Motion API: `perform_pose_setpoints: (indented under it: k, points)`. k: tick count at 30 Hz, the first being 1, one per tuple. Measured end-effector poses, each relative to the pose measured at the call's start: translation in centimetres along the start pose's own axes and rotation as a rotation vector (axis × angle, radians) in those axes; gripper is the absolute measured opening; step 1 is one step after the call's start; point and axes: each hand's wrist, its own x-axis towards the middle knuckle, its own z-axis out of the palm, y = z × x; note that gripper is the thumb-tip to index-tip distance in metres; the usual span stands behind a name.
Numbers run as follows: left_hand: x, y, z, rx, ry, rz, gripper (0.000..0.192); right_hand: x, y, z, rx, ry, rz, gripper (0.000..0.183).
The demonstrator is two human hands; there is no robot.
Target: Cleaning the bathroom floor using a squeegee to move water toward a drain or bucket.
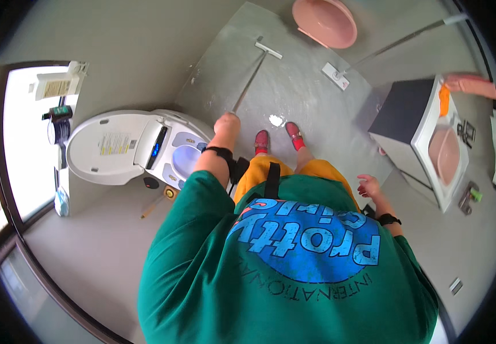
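Observation:
My left hand [227, 124] is closed around the metal pole of a floor squeegee [250, 81]. Its white blade head [268, 50] rests on the grey floor [299, 90], well ahead of my feet. The floor has whitish streaks, and a bright white patch [277, 120] shows just in front of my red shoes. My right hand [369, 186] hangs free on the other side with its fingers apart, holding nothing. Nearest to it is the side of the vanity cabinet [403, 159].
Left of me stands a toilet [110, 148], lid raised, beside a plunger-like wooden-handled tool [153, 207]. Bottles [61, 114] line the windowsill. A pink basin [325, 23] leans at the far wall, near a flat mop [336, 76]. Another pink basin [444, 155] sits in the sink.

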Motion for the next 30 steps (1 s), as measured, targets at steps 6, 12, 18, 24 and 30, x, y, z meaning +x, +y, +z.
perform_pose_setpoints:
  k: [6,12,18,24,30]
  points:
    - [-2.0,-13.8,6.2,0.273,0.017,0.194,0.027,-2.5,2.7,2.9,0.185,0.098,-0.004,0.031]
    - [-17.4,-25.2,11.1,0.361,-0.161,0.105,0.029,-3.2,6.6,5.0,0.203,0.069,0.118,0.032]
    - [-17.0,-21.1,7.6,0.184,-0.079,0.127,0.029,-3.6,4.9,5.6,0.212,0.083,0.057,0.031]
    - [0.6,-20.1,6.9,0.573,0.185,0.427,0.019,-3.6,2.0,3.7,0.134,0.078,-0.033,0.031]
    - [-8.1,-24.5,7.1,0.616,-0.053,0.368,0.024,-6.2,5.0,3.5,0.427,0.202,-0.077,0.033]
